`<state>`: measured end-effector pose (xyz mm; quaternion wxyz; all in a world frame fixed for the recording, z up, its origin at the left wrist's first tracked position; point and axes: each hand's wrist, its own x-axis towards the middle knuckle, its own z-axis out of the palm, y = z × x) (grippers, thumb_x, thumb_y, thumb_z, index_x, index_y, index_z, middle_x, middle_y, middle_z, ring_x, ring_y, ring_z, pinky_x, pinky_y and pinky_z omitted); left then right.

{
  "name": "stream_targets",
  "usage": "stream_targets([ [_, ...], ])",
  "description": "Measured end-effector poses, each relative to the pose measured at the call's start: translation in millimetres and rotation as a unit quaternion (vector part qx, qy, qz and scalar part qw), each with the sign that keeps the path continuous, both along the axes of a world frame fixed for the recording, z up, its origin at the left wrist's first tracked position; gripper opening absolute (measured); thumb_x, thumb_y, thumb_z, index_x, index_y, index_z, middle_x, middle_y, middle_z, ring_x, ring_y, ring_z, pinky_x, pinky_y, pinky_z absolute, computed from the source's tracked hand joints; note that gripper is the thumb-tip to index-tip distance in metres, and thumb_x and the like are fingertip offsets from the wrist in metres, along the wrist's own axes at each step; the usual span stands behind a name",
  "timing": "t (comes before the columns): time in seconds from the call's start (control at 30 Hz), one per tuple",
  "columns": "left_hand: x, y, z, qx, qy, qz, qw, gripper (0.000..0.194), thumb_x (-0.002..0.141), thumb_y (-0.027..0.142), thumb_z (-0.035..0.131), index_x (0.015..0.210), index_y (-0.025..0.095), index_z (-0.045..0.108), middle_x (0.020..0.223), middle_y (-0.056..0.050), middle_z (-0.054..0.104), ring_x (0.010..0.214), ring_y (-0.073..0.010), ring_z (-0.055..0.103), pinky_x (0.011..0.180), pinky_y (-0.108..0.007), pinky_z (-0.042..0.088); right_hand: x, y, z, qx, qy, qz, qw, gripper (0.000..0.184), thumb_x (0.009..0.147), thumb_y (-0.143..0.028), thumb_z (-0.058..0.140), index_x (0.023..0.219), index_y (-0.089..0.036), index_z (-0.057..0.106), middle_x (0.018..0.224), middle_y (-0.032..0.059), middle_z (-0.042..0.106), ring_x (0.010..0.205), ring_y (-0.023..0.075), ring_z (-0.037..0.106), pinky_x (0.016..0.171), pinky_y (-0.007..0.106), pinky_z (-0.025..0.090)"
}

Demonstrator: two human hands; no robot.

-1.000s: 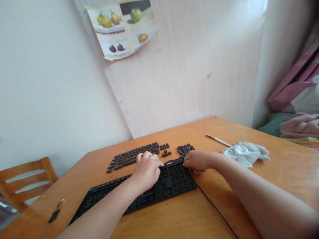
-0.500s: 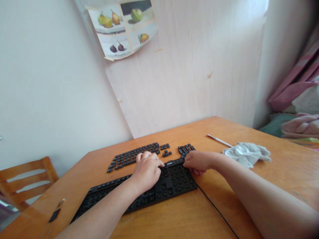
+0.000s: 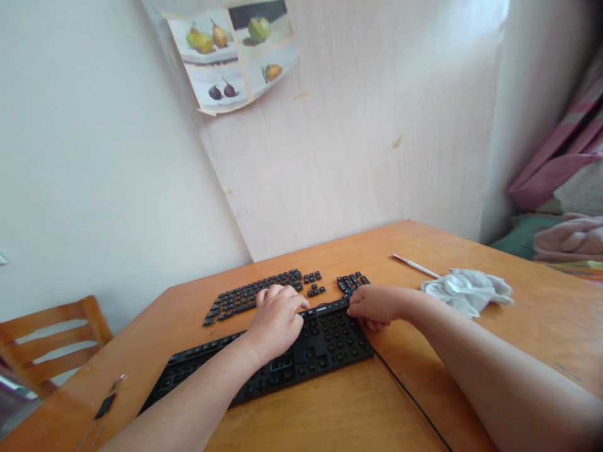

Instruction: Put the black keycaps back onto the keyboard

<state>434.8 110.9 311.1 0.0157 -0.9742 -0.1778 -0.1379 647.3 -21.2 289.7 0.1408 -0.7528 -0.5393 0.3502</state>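
Beyond both hands stands a pale board [image 3: 353,157], with pink fabric [image 3: 556,150] well off past the right arm. Beneath the grip spreads a hard, smooth-looking wooden table [image 3: 301,427]; a wooden chair [image 3: 47,316] stands left of the left forearm.

Under the left hand [image 3: 277,320] and reaching to the right hand [image 3: 372,306] lies the black keyboard [image 3: 330,344], flat, its keypad end showing bare sockets. It should be light and stiff, its plastic rather slippery, the sockets its delicate part — best held by the solid rim or outer corners. The left hand is loosely bent over the far rim, forefinger stretched out; its palm is hidden, so I cannot tell if it holds anything. The right thumb and forefinger press together at the far right corner — whether pinching rim or something small, I cannot tell. A thin cord [image 3: 400,383] trails nearer than the right hand and could drag.

Right of the right wrist lies a soft white cloth [image 3: 466,292], touching a slim stick [image 3: 414,265]. Past the hands sit loose keycaps [image 3: 245,308], tiny and probably easily scattered.
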Motion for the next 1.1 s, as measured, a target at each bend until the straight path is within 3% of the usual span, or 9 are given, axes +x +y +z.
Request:
stream_targets([
  [0.73,-6.8,9.4,-12.4,0.008,-0.033,-0.012,0.999,0.031,0.075,0.01,0.051,0.086,0.03,0.072,0.105,0.0,0.067,0.109,-0.0243,0.047,0.093,-0.045,0.027,0.9,0.6,-1.7,0.003,-0.002,0.006,1.0,0.032,0.084,-0.026,0.044,0.053,-0.018,0.05,0.049,0.0015,0.056,0.041,0.0116,0.05,0.044,0.023,0.04],
  [1.1,-11.4,10.8,-7.5,0.008,-0.064,-0.002,0.998,0.034,0.072,0.009,0.05,0.09,0.029,0.071,0.104,0.001,0.068,0.108,-0.0238,0.049,0.093,-0.044,0.029,1.4,0.3,-3.2,0.011,0.006,-0.002,1.0,0.03,0.082,-0.025,0.044,0.053,-0.018,0.05,0.048,0.0009,0.056,0.038,0.0109,0.047,0.04,0.023,0.036],
])
